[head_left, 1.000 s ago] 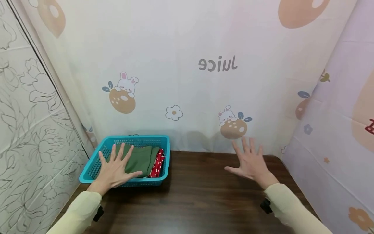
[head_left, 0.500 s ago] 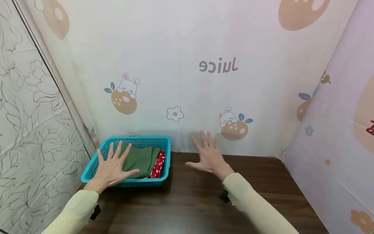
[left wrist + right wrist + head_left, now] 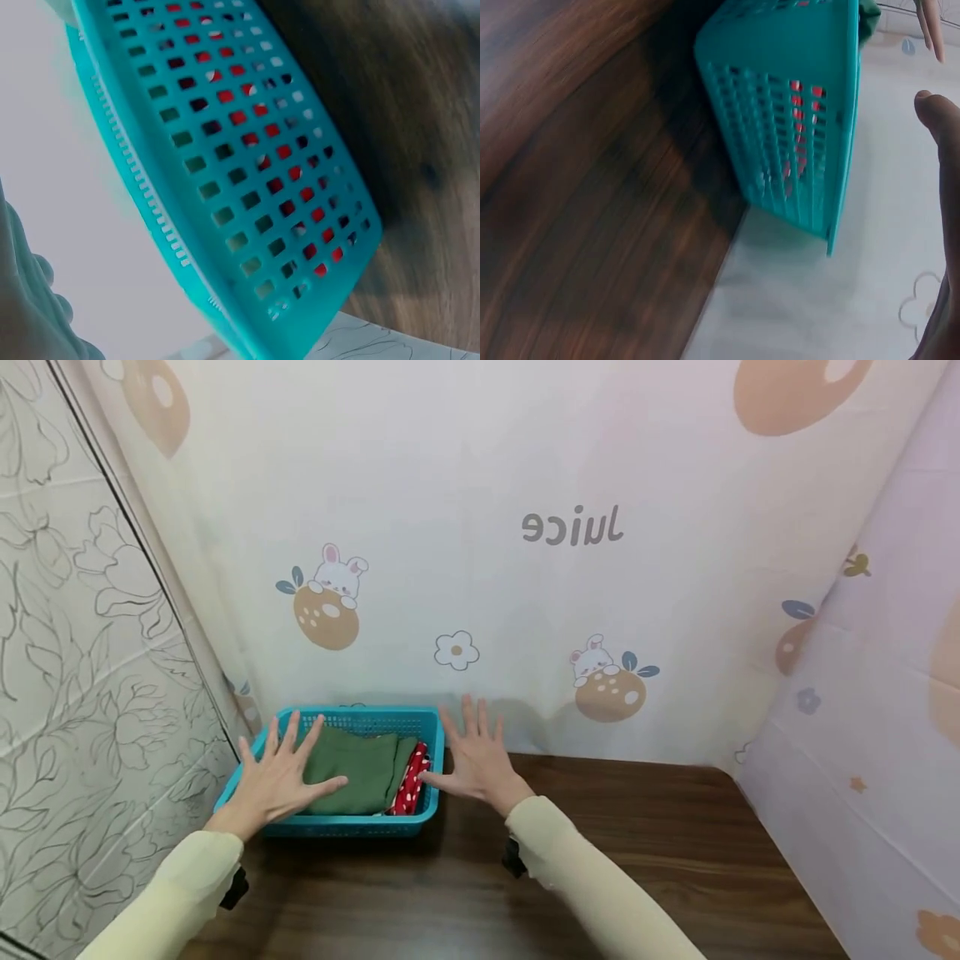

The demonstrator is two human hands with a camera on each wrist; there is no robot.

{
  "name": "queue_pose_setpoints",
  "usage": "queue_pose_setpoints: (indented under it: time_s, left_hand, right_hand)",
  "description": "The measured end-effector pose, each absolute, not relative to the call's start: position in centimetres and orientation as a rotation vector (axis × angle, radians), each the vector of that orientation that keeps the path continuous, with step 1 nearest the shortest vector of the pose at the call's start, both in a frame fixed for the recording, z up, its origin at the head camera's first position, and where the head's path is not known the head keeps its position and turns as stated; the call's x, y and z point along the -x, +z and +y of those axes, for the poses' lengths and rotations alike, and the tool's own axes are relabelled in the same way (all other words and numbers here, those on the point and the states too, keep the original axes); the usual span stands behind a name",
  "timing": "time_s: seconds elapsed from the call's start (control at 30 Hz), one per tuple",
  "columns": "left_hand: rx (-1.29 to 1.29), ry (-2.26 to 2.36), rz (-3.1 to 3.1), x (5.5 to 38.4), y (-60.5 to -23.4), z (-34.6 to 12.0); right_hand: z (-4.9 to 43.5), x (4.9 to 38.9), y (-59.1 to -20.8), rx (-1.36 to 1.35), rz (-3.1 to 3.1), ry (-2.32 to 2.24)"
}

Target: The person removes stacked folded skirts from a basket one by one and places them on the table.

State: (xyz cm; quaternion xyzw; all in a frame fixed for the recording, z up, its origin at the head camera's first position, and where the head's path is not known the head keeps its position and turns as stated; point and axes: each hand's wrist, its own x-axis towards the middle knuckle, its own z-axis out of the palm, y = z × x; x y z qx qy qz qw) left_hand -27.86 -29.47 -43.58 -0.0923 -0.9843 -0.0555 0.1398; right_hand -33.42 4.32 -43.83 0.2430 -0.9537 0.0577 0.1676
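Note:
A teal plastic basket [image 3: 345,828] with slotted walls stands on the table at the back left. Inside lie a folded green cloth [image 3: 352,772] and, at its right, a red cloth with white dots [image 3: 408,785]. My left hand [image 3: 277,781] hovers over the basket's left part, fingers spread and straight. My right hand [image 3: 476,764] is at the basket's right side, its fingers also spread, the thumb overlapping the right rim in the head view. The right wrist view shows the thumb [image 3: 939,120] apart from the basket wall [image 3: 780,97]. Neither hand holds anything.
The dark wooden table [image 3: 637,860] stretches to the right of the basket. A white printed curtain [image 3: 480,527] hangs right behind the table, with a flower-drawn panel [image 3: 90,693] on the left and another printed sheet [image 3: 885,693] on the right.
My right hand has moved left across the table to the basket's right side. The left hand has shifted slightly left over the basket, fingers still spread. The basket stays in place.

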Motion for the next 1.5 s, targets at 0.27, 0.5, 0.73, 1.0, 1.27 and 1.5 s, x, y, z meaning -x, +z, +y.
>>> queue_pose_setpoints:
  time_s: [0.27, 0.5, 0.73, 1.0, 1.27, 1.5]
  left_hand:
    - [0.210, -0.155, -2.848, 29.2, -42.7, -31.2]
    - [0.119, -0.286, -2.882, 29.7, -42.9, -32.4]
    - [0.086, -0.403, -2.922, 29.8, -43.1, -33.0]
    - [0.083, -0.435, -2.958, 29.7, -43.7, -33.8]
    - [0.044, -0.436, -3.018, 30.1, -44.8, -33.7]
    - [0.050, -0.424, -3.073, 30.6, -45.6, -33.5]
  right_hand:
    - [1.1, 33.8, -43.6, -0.683, -2.771, 0.210]
    - [-1.2, 33.8, -43.4, -0.674, -2.798, 0.249]
    - [-2.9, 33.2, -43.2, -0.670, -2.864, 0.452]
    - [-4.5, 32.3, -43.2, -0.668, -2.965, 0.894]
    - [-5.9, 31.7, -43.5, -0.529, -3.053, 1.277]
    - [-6.6, 31.1, -44.1, -0.406, -3.104, 1.322]
